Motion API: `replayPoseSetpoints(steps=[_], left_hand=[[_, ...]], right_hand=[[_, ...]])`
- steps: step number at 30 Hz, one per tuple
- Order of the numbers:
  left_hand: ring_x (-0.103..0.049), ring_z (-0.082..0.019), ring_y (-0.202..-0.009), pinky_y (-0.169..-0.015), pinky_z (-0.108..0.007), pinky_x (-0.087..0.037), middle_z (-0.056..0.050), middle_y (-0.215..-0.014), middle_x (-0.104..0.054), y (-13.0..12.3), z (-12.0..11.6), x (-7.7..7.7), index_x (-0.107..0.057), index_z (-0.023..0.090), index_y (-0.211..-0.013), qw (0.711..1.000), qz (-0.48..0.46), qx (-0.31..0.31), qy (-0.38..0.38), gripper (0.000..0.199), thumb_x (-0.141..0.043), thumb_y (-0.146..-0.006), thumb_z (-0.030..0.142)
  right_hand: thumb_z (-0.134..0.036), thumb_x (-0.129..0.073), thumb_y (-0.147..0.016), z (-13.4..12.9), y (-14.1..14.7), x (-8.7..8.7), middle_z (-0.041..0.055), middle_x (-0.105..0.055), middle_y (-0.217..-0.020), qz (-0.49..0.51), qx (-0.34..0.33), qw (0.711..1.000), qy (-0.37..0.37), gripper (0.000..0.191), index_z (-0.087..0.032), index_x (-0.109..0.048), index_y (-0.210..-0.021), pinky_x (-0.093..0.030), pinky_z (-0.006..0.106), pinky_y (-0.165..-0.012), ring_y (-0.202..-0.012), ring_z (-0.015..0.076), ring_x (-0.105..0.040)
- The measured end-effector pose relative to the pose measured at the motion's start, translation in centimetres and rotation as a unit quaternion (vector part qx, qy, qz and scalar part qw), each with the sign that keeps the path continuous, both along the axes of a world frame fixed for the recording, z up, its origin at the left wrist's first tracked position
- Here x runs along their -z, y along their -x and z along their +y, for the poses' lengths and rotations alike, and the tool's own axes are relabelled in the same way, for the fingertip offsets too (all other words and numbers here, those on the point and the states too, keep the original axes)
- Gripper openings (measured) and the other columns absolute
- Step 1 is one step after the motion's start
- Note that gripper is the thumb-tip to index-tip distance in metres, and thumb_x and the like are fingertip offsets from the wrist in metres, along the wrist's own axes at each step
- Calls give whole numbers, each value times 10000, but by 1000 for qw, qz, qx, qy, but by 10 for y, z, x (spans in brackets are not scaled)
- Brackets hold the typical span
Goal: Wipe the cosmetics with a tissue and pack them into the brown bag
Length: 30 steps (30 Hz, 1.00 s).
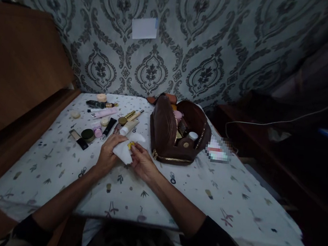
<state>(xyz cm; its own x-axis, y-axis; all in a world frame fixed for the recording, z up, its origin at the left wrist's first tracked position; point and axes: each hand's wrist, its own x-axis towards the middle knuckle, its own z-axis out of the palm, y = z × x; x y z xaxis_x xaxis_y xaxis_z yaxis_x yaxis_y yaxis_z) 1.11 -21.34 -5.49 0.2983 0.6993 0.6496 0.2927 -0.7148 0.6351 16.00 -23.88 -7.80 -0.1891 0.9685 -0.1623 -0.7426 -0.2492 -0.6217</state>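
Note:
Over the middle of the table, my left hand [108, 154] is closed on a white, soft-looking sheet [122, 152], perhaps a tissue or wipe. My right hand [144, 163] pinches a small yellow thing [130, 145] against the sheet's right side; its kind is too small to tell. Just beyond my hands lies a pale tube [128, 127]. A brown bag [164, 133] stands unzipped to the right, with a white-capped container [192, 136] and other small items inside.
Left of my hands lie several cosmetics, among them a pink tube [105, 112], a dark round jar [87, 134], a black tube [110, 127] and a flat bottle [78, 139]. A patterned cloth [142, 200] covers the table. A wooden cabinet [19, 61] borders the left.

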Motion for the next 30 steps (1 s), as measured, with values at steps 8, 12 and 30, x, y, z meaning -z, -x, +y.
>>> replayPoseSetpoints(steps=[8,12,30], left_hand=[[-539,-314,-1231,-1078,-470,-390,-135,-1309,-610,-1,0,4,-521,223,-1390,994,100,33,-25,595,-637,-868,486],[-501,-314,-1310,-1108,-456,-386,-147,-1397,-553,2,2,5,-427,217,-1461,991,130,43,9,751,-709,-818,482],[-644,-235,-1180,-1017,-395,-520,-84,-1309,-665,7,-1,6,-647,283,-1276,992,76,38,-88,369,-634,-907,282]], right_hand=[[-382,-733,-814,-3,-2,-5,-10,-717,-768,13,-58,997,41,221,-202,-679,-929,-513,208,-556,-616,109,-621],[-323,-765,-759,-6,0,-2,-10,-734,-774,-12,-65,998,19,205,-211,-691,-914,-515,210,-602,-653,115,-638],[-293,-820,-707,-1,-2,8,-10,-705,-776,31,-18,999,41,258,-206,-667,-896,-491,251,-604,-665,141,-609]])
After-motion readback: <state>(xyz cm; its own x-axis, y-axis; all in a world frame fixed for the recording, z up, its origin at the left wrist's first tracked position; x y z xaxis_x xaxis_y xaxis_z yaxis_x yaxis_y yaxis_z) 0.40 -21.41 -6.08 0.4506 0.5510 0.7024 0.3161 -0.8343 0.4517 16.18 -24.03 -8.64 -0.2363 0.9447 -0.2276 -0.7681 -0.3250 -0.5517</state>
